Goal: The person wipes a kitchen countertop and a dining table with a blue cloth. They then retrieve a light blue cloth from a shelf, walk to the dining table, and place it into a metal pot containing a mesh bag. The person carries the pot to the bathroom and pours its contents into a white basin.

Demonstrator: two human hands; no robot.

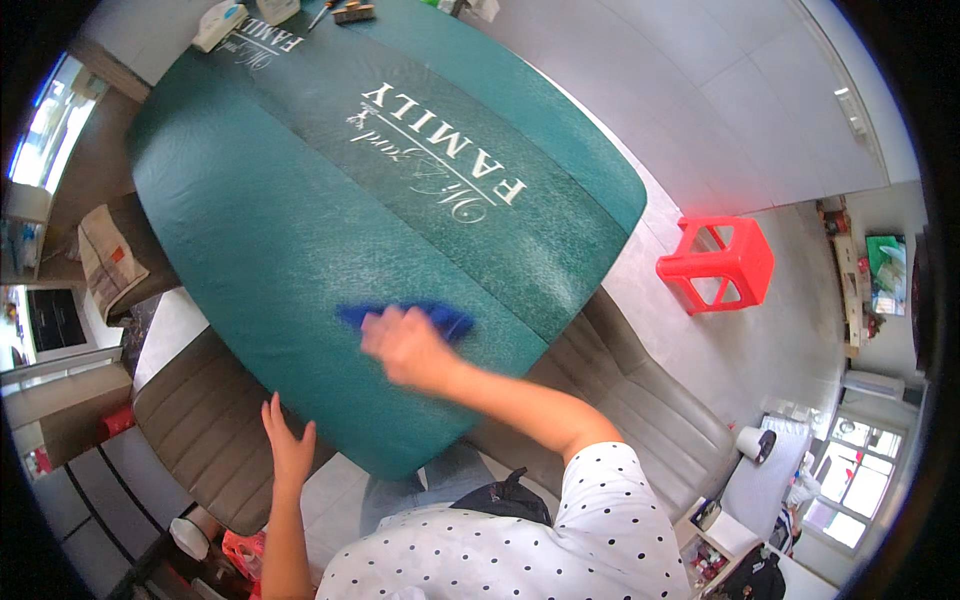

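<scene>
Head view showed the right hand [408,345] on a blue cloth [452,322], pressed down over it on the near part of the green-covered table [250,210]. Blur hid the fingers, so whether they were clamped on the cloth or only lying over it could not be told. Cloth stuck out on both sides of the hand, flat against the table. The left hand [288,455] held nothing; its fingers stood apart just beside the table's near left edge, and whether they touched it could not be made out.

Farther up the table, white lettering [440,150] ran along a darker middle band. At the table's far end were a white bottle [218,26], a pale container [278,10], a thin tool [321,14] and a brush [353,13].

Left of the table's near end stood a brown padded chair [205,425], and farther up that side a beige cloth [108,262] hung over another seat. Right of the table's near end was padded seating [650,405]. Beyond it, well apart from the table's right side, a red plastic stool [735,262] stood on the floor [790,330].
</scene>
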